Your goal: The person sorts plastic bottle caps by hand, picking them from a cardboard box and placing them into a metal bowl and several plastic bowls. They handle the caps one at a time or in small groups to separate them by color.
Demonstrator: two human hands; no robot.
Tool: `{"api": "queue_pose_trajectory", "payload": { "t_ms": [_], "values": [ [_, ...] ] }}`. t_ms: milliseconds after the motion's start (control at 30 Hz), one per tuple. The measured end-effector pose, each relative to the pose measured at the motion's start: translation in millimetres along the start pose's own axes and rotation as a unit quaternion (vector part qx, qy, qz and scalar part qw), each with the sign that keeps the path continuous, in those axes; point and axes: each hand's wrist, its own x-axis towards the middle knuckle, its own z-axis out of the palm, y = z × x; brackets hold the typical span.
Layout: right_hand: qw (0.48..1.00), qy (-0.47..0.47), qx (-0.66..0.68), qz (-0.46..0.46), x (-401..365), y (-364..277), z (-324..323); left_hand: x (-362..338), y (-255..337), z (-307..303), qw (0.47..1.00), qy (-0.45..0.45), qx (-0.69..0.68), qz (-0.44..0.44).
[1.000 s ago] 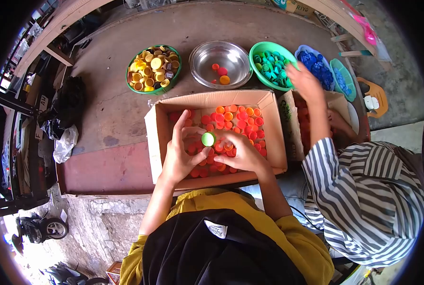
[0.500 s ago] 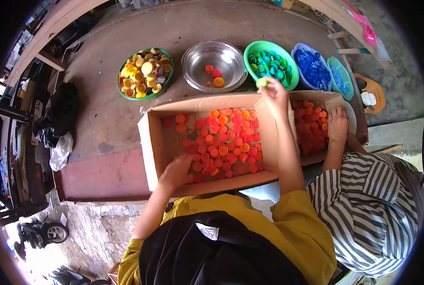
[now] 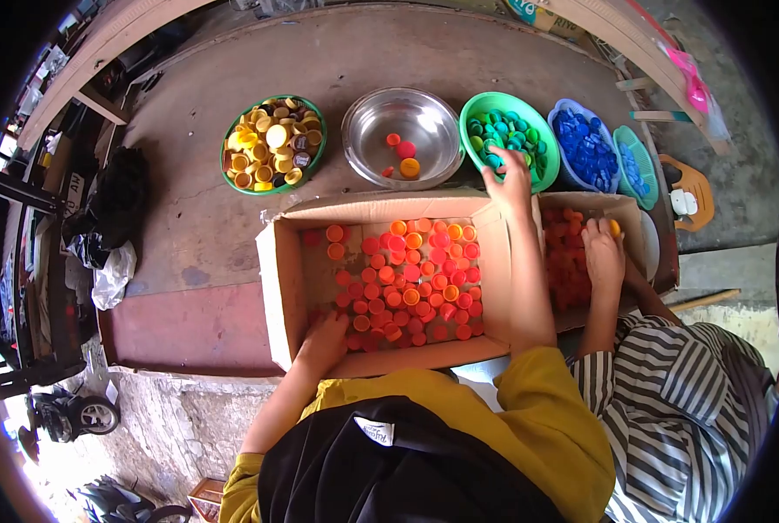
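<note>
My left hand [image 3: 324,343] is in the near left corner of a cardboard box [image 3: 389,209], its fingers spread over loose red and orange bottle caps [image 3: 413,273]. It touches the caps and appears to hold none. At the rim of a green basin [image 3: 548,179], my right hand [image 3: 511,181] reaches over green and teal caps [image 3: 520,139]. Its thumb and fingers are apart with nothing visible between them. A light green cap [image 3: 476,142] lies in the basin just left of the fingertips.
A steel bowl [image 3: 446,109] holds a few red and orange caps. Beside it stand a basket of yellow and brown caps [image 3: 276,137] and a basin of blue caps [image 3: 585,144]. At right, a co-worker's hand [image 3: 605,248] with a yellow cap [image 3: 615,227] is over a smaller box [image 3: 612,206].
My right hand has let go of a light green cap at the green basin. My left hand has shifted slightly among the red caps. The co-worker's hand has risen with a yellow cap.
</note>
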Motion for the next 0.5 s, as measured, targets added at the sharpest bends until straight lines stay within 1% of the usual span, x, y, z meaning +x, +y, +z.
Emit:
{"api": "queue_pose_trajectory", "payload": {
  "t_ms": [67, 133, 167, 200, 233, 267, 300, 333, 400, 467, 500],
  "values": [
    [0.996, -0.004, 0.076, -0.052, -22, -37, -3, 1, 9, -18, 0.993, 0.035, -0.11, 0.012],
    [0.996, -0.043, 0.076, -0.014, -48, -69, -6, 4, 23, -46, 0.974, 0.064, -0.218, 0.022],
    [0.982, -0.072, 0.175, 0.02, -64, -77, -2, 5, 33, -62, 0.959, 0.072, -0.272, 0.026],
    [0.965, -0.112, 0.232, 0.04, -79, -86, 2, 5, 40, -73, 0.942, 0.081, -0.325, 0.03],
    [0.946, -0.149, 0.285, 0.048, -91, -96, 2, 6, 45, -78, 0.927, 0.121, -0.351, 0.059],
    [0.911, -0.215, 0.34, 0.095, -105, -105, 4, 7, 50, -82, 0.909, 0.16, -0.375, 0.088],
    [0.881, -0.268, 0.369, 0.122, -115, -116, 4, 8, 53, -84, 0.888, 0.198, -0.398, 0.119],
    [0.862, -0.282, 0.405, 0.116, -126, -126, 7, 10, 54, -83, 0.876, 0.219, -0.405, 0.14],
    [0.78, -0.351, 0.488, 0.173, -138, -147, -1, 15, 53, -78, 0.851, 0.258, -0.42, 0.183],
    [0.723, -0.352, 0.567, 0.179, -146, -159, -1, 16, 54, -77, 0.832, 0.275, -0.426, 0.226],
    [0.716, -0.345, 0.576, 0.191, -148, -161, 1, 17, 55, -77, 0.821, 0.283, -0.429, 0.247]
  ]
}}
